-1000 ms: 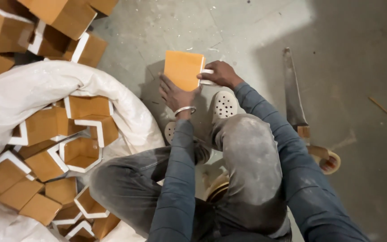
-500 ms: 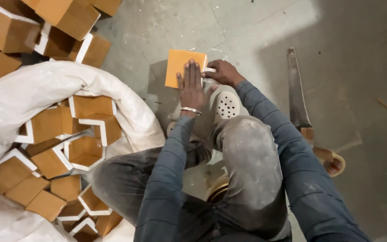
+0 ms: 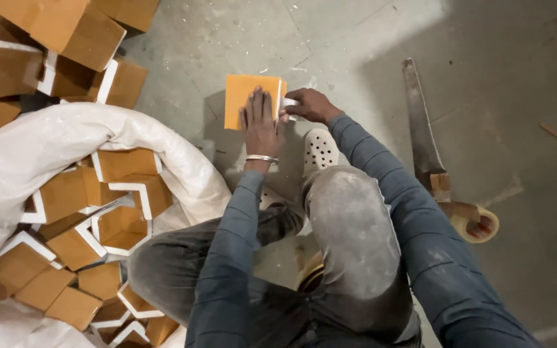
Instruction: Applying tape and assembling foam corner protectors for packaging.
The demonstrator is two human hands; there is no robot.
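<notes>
Orange cardboard box (image 3: 245, 96), small and flat-sided, lies on the grey concrete floor (image 3: 356, 38) just ahead of the person's knees. Its far and left edges are free, with bare floor beyond them; its right edge carries a white strip, and its near edge is covered by the left hand (image 3: 261, 124). That hand lies flat, fingers straight and close together, palm pressed down on the box's near right part; it grips nothing. The right hand (image 3: 307, 105) sits just beside the box's right edge, fingers curled around a small white piece (image 3: 289, 102) that touches that edge; how tightly it closes I cannot tell.

Under the right forearm, a white perforated clog (image 3: 320, 151) stands on the floor, close to the box's near right corner. To the left, well apart from the box, a white sack (image 3: 66, 132) lies open, full of more orange boxes (image 3: 124, 193) with white edging, and a further heap of them (image 3: 53, 38) fills the upper left corner. On the right, a hand saw (image 3: 420, 129) lies lengthwise on the floor, its handle next to a tape roll (image 3: 478, 224). Open floor stretches ahead of the box and between the right arm and the saw.
</notes>
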